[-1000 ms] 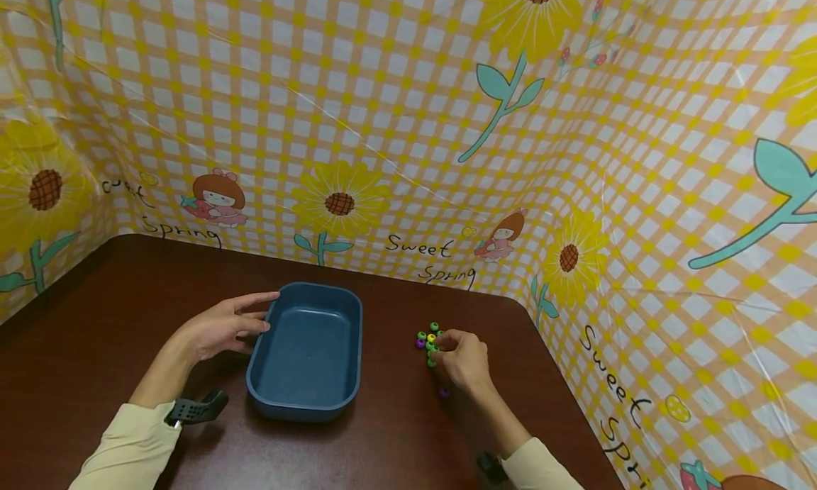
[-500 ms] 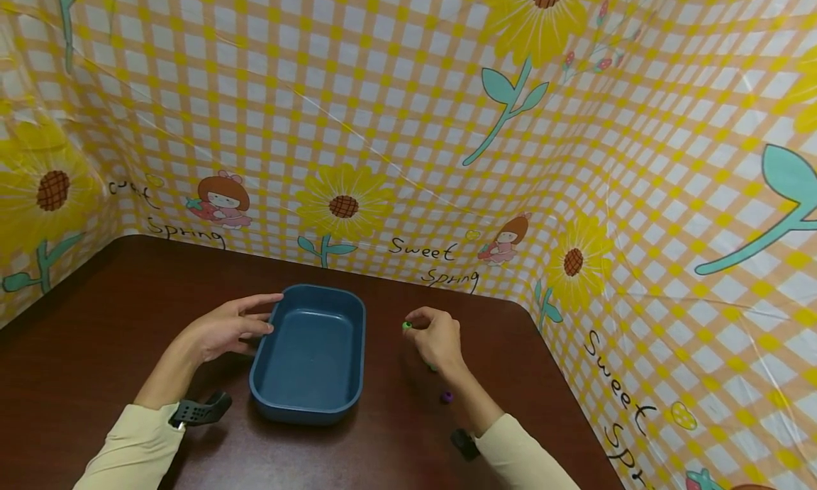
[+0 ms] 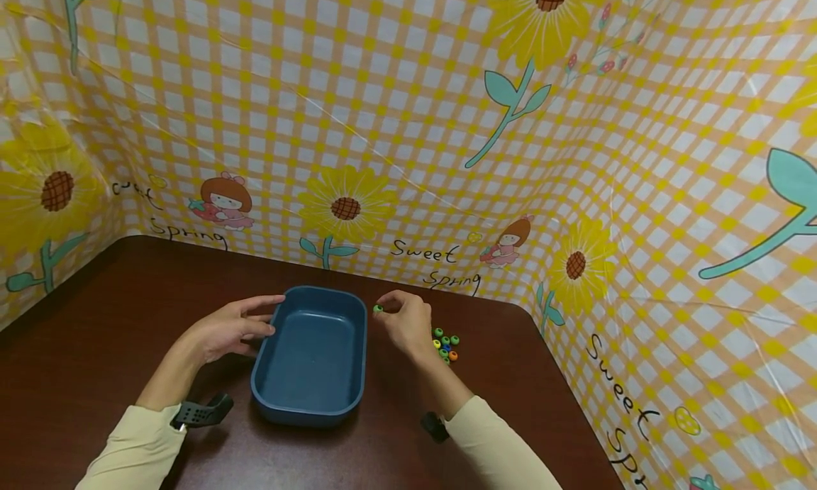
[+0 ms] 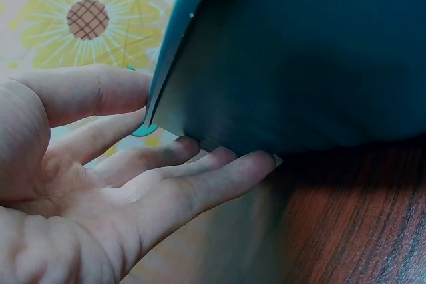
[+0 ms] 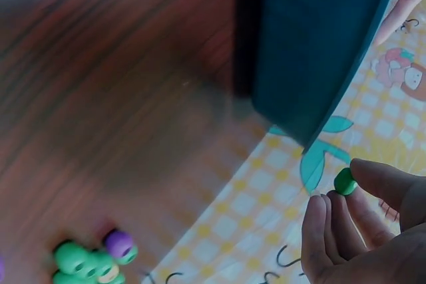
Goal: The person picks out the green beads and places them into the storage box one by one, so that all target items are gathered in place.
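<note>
A blue rectangular plastic bin (image 3: pixel 310 414) stands on the dark wooden table with nothing inside it. My left hand (image 3: pixel 225 332) rests its extended fingers on the bin's left side; in the left wrist view those fingers (image 4: pixel 233 176) touch the outer wall and rim. Between thumb and fingertips, my right hand (image 3: pixel 410 327) pinches a small green bead (image 3: pixel 378 308), held just outside the bin's right rim near its far corner. Several loose beads (image 3: pixel 445 341), green, yellow, blue and orange, lie right of that hand, partly behind its wrist. A purple bead (image 5: pixel 119 244) shows among them in the right wrist view.
A checked sunflower-print cloth (image 3: pixel 383 107) rises like a wall along the table's back and sides. Brown tabletop (image 3: pixel 396 433) extends around the bin. Dark straps with small devices sit on both wrists.
My right hand has picked a green bead from the pile and carried it left toward the bin, uncovering more beads. My left hand has stayed against the bin. The view has shifted slightly.
</note>
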Available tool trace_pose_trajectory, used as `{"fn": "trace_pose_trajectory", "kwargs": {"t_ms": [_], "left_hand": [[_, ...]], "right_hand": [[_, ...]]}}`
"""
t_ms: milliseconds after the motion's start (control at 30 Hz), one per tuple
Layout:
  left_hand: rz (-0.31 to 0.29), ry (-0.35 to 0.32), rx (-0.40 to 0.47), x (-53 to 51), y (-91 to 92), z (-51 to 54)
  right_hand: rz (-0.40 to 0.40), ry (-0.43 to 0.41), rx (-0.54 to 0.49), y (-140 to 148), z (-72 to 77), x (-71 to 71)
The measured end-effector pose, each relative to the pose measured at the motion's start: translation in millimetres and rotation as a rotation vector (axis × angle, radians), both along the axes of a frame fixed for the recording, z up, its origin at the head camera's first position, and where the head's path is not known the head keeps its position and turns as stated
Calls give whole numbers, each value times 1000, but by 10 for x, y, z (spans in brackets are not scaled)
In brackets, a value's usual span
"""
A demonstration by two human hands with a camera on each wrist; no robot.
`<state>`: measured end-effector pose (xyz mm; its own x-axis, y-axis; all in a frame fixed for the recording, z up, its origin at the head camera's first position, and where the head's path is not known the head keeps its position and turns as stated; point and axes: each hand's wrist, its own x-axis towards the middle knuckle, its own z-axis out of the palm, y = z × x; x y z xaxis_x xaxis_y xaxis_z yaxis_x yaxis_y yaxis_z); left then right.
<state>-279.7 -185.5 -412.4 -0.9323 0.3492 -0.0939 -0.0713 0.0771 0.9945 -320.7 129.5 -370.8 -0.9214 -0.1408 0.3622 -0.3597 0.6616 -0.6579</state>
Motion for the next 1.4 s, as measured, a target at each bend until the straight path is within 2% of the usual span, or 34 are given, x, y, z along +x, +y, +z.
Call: {"fn": "trace_pose_trajectory", "kwargs": {"t_ms": [200, 533, 700, 1033, 1167, 1267, 1400], "left_hand": [[6, -10, -9, 17, 9, -40], [18, 6, -40, 0, 6, 15], [17, 9, -34, -5, 3, 6], [6, 26, -27, 0, -8, -13], [4, 24, -28, -2, -1, -16], [2, 25, -25, -8, 2, -15], [7, 22, -21, -2, -1, -4]], "right_hand": [[13, -10, 0, -191, -21, -7], [34, 27, -2, -464, -93, -54], [38, 19, 4, -515, -162, -61], [-15, 24, -15, -531, -350, -89], [-36, 63, -15, -541, -435, -81], [-34, 132, 12, -551, -481, -72], [-39, 183, 45, -578, -517, -55]]}}
